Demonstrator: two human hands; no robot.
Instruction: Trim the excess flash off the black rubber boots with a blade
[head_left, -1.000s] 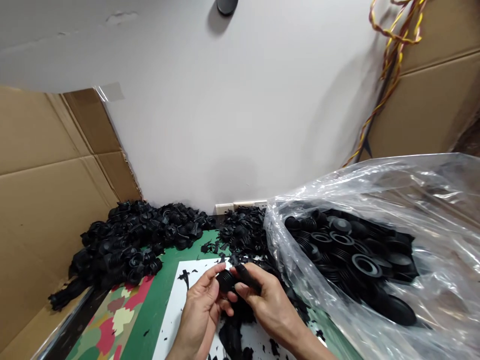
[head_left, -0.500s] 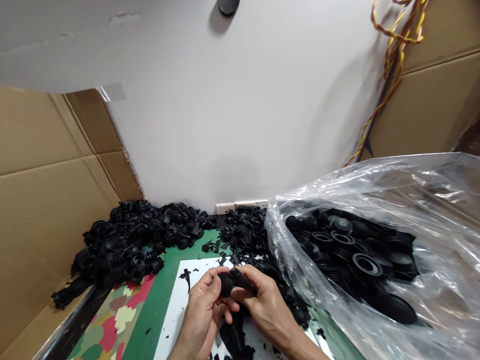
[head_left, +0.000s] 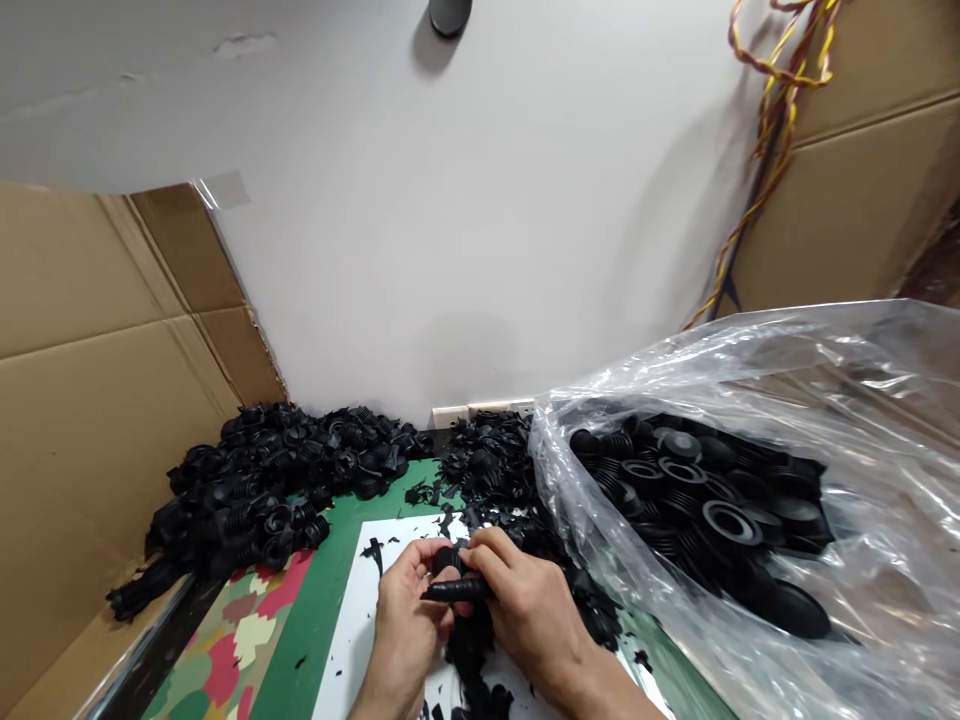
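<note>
While both hands met low over the green-topped desk [head_left: 319, 600], the left hand [head_left: 405, 620] had its fingers [head_left: 415, 556] curled shut around a small ribbed rubber part [head_left: 447, 558], held just above the white sheet [head_left: 356, 620]. The right hand [head_left: 529, 610] pressed in from the other side, its fingers [head_left: 491, 552] clamped on a slim black stick [head_left: 456, 591] that lay level just under the part; whether it was a tool or a trimmed strip could not be told. Black scraps [head_left: 476, 650] littered the sheet beneath the hands. A heap of like ribbed pieces [head_left: 255, 490] lay to the left against the cardboard [head_left: 90, 400], and a clear plastic bag [head_left: 862, 480] to the right held more black rubber rings [head_left: 705, 510]
</note>
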